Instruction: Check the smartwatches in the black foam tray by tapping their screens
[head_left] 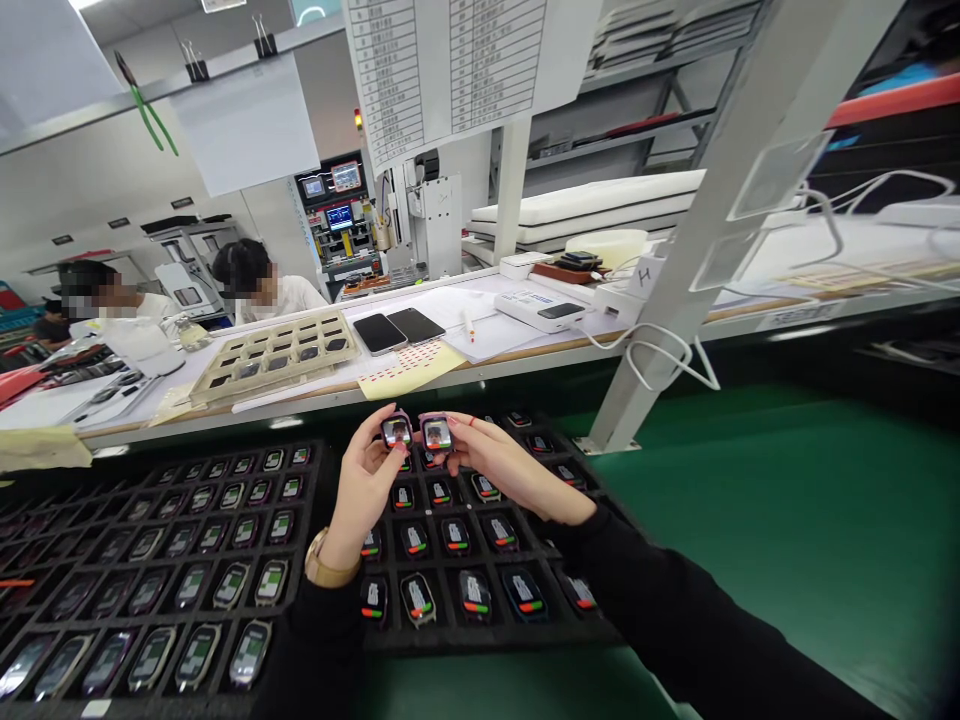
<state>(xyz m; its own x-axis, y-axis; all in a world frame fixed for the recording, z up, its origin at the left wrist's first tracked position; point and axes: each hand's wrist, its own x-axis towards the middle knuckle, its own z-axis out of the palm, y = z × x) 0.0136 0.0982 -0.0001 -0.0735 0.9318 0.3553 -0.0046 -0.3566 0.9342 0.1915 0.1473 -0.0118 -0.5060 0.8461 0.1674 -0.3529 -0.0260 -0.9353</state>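
My left hand (365, 482) pinches a small square smartwatch (396, 432) with a lit screen and purple-toned casing. My right hand (495, 470) holds a matching smartwatch (436, 434) by its edges, right beside the first one. Both hands hover above a black foam tray (480, 640), whose compartments hold several similar watches, each showing a red-and-green mark. A second black tray (315, 500) of watches lies to the left. A tan wristwatch (332, 562) sits on my left wrist.
A white workbench (480, 350) runs beyond the trays, holding a beige slotted tray (274, 358), several smartphones and papers. Two co-workers (247, 280) sit at the far left. A grey steel post (675, 270) stands to the right, above a green mat (720, 500).
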